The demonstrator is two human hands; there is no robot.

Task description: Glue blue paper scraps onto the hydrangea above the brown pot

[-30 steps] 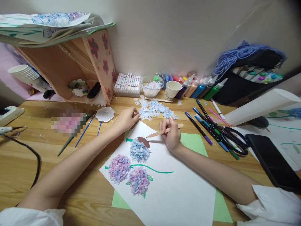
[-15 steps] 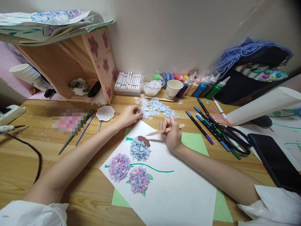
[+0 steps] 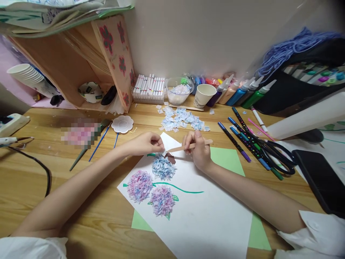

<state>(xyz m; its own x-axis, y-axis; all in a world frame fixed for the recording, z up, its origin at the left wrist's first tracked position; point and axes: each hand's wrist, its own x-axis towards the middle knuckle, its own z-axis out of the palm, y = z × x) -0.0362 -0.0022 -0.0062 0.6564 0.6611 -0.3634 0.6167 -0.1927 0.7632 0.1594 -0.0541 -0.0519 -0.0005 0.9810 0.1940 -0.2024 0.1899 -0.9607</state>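
Wooden stick (image 3: 178,148) crosses the right hand's (image 3: 199,154) fingers.

Sheet (image 3: 205,219): white. Paper (image 3: 226,158) beneath: green. Upper tissue flower (image 3: 162,167): blue and white. Patch (image 3: 170,157): brown. Lower flowers (image 3: 139,186): mottled pink, purple, blue. Stem (image 3: 185,189): green line. Stick (image 3: 188,146): pale wood. Scraps (image 3: 183,120): blue-white. Desk (image 3: 54,172): light wood grain.

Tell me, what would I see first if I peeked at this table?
A fluffy blue flower and two pink-purple flowers, all made of paper, sit on the white sheet in the middle. The right hand holds a wooden stick tipped toward the blue flower, while the left hand pinches shut beside it. Behind them lies a pile of paper scraps.
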